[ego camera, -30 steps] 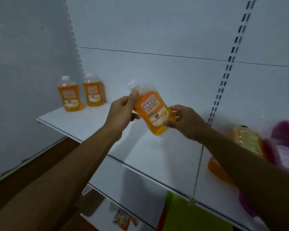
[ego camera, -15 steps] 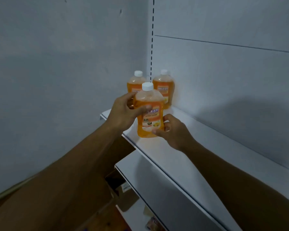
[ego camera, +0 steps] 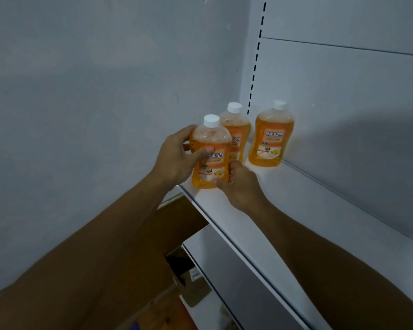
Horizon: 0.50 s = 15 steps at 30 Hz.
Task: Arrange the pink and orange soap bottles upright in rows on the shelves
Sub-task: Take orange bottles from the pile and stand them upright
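Observation:
An orange soap bottle (ego camera: 211, 148) with a white cap stands upright at the left front corner of the white shelf (ego camera: 296, 210). My left hand (ego camera: 177, 156) grips its left side, thumb across the label. My right hand (ego camera: 239, 186) holds its lower right side, fingers curled round the base. Directly behind it stands a second orange bottle (ego camera: 236, 129), partly hidden. A third orange bottle (ego camera: 271, 136) stands upright to the right against the back panel. No pink bottle is in view.
A grey wall (ego camera: 81, 103) closes off the shelf's left end. The slotted upright (ego camera: 255, 58) runs up the back panel. A lower shelf (ego camera: 236, 270) juts out below, with a cardboard box (ego camera: 186, 277) on the floor beside it.
The held bottle went from tilted in mid-air to upright on the shelf corner in front of the other two. My view swung left and closer.

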Available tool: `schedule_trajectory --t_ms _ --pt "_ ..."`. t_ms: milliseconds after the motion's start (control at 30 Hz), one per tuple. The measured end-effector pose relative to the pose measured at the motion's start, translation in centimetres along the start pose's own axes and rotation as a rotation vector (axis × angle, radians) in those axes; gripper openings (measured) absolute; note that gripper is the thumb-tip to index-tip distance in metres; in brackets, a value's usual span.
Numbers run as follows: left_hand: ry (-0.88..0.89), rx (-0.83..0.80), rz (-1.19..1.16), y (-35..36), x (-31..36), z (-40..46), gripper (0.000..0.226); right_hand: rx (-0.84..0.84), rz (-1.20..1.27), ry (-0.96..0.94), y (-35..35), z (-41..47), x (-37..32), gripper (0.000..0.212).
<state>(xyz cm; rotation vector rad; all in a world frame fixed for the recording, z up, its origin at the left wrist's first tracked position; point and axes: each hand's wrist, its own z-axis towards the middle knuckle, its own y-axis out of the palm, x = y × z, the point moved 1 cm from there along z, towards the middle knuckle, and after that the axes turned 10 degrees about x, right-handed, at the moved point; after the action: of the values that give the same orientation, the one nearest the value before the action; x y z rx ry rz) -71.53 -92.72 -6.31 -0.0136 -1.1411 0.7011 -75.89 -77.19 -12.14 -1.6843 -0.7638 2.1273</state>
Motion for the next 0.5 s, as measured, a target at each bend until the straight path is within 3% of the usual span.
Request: schedule_trajectory --t_ms 133,300,500 --pt "0.010 0.037 0.098 0.8 -0.4 -0.2 0.060 0.000 -0.094 -0.026 -0.4 -0.3 0.1 0.040" --pt "0.034 0.157 0.185 1.3 0.4 -2.9 0.083 -0.008 -0.282 -0.049 -3.2 -2.0 0.8 0.058" --pt "0.341 0.253 0.268 2.6 6.0 -6.9 0.065 0.047 -0.527 -0.127 -9.1 -6.9 3.1 0.070"
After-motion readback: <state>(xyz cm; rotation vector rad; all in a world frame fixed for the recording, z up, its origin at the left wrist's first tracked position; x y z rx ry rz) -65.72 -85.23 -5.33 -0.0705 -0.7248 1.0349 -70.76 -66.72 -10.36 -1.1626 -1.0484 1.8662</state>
